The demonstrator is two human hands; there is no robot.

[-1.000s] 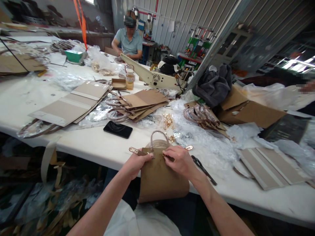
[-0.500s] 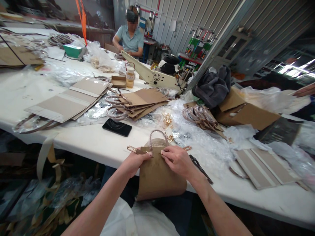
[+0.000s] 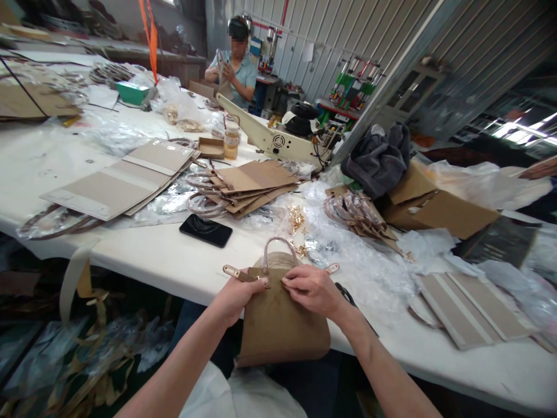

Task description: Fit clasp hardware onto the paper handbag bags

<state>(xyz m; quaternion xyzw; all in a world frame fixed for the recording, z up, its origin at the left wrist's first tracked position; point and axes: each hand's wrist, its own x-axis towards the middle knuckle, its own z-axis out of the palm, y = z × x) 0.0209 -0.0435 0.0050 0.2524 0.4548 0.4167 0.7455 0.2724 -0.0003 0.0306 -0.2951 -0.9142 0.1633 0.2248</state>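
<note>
A small tan handbag [image 3: 282, 328] stands at the near edge of the white table [image 3: 143, 249], its lower half hanging over the edge. Its wrapped handle [image 3: 278, 247] rises at the top, and a strap with a gold tip [image 3: 235, 273] sticks out to the left. My left hand [image 3: 237, 296] pinches the bag's top edge at that strap. My right hand [image 3: 311, 288] pinches the top edge a little to the right. Both hands are closed on the bag.
A black phone [image 3: 206, 230] lies left of the bag and black pliers [image 3: 348, 295] right of it. Flat bag panels [image 3: 122, 183], tan bag pieces [image 3: 252, 183], gold fittings [image 3: 297, 217], plastic wrap and cardboard boxes [image 3: 439, 206] cover the table. A person [image 3: 235, 64] sits at the far end.
My hands have stayed on the bag's top edge, with only small finger shifts. The person at the far end has raised both hands with a piece in them.
</note>
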